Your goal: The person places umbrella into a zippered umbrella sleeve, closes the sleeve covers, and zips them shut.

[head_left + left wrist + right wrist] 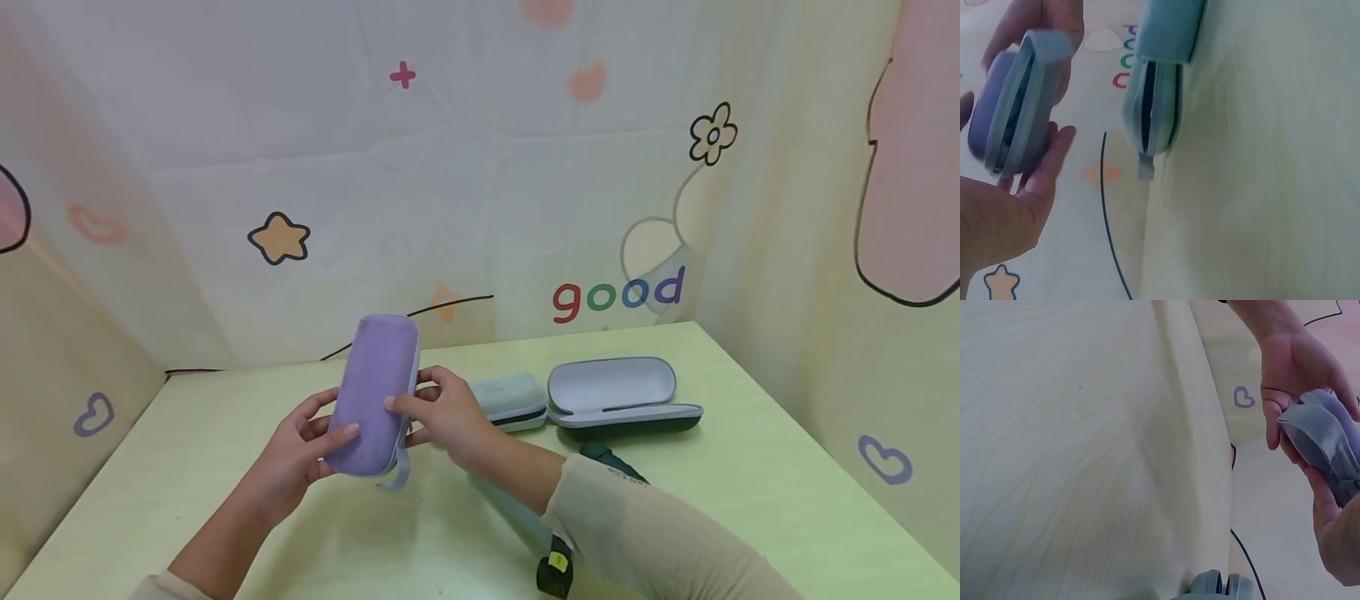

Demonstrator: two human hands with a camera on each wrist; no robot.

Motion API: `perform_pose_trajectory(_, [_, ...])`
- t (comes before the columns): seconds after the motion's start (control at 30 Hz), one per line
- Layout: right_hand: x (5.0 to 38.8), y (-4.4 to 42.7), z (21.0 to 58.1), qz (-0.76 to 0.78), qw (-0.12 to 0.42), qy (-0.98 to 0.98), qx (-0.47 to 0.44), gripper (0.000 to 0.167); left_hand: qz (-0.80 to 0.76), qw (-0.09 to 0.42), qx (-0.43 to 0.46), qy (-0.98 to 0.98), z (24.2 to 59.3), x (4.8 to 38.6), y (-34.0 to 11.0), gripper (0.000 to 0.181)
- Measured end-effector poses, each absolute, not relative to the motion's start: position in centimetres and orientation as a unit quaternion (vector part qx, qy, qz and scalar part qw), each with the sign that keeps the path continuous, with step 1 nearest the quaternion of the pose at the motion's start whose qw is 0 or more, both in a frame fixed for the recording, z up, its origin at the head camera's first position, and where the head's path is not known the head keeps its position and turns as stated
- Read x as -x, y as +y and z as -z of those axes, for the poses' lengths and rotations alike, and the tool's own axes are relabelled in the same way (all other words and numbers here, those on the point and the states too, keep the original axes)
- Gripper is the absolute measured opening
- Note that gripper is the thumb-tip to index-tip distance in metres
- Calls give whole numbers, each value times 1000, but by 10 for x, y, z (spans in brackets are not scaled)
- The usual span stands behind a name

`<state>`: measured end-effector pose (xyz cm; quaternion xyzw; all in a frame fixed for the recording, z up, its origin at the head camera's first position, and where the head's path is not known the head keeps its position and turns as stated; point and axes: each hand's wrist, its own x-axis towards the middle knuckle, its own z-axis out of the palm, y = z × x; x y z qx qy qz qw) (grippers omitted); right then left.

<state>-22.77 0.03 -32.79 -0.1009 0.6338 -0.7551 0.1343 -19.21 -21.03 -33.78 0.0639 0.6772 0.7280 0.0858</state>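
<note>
A purple zip case (367,392) is held up above the table, long side tilted, with a grey strap loop (400,471) hanging at its lower end. My left hand (292,458) grips its lower left side, thumb on the front face. My right hand (453,417) pinches the right edge, thumb on the front and fingers behind. In the left wrist view a dark line runs between the grey bands of the purple case's (1019,125) seam; whether it is unzipped I cannot tell.
Behind my right hand lies a pale green zip case (513,396). Beside it an eyeglass case (615,383) stands open, grey inside. A mint-coloured long item (517,508), a dark green item (611,458) and a black piece with a yellow label (555,571) are partly hidden by my right arm.
</note>
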Motion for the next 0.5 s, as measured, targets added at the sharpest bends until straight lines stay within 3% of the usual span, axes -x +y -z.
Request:
perform_pose_trajectory(0.3, [235, 16, 325, 753, 146, 631, 120, 49, -792, 69, -10, 607, 340, 186, -190, 63])
perform_pose_trajectory(0.5, [234, 27, 320, 733, 117, 659, 122, 33, -804, 64, 15, 591, 338, 183, -186, 63])
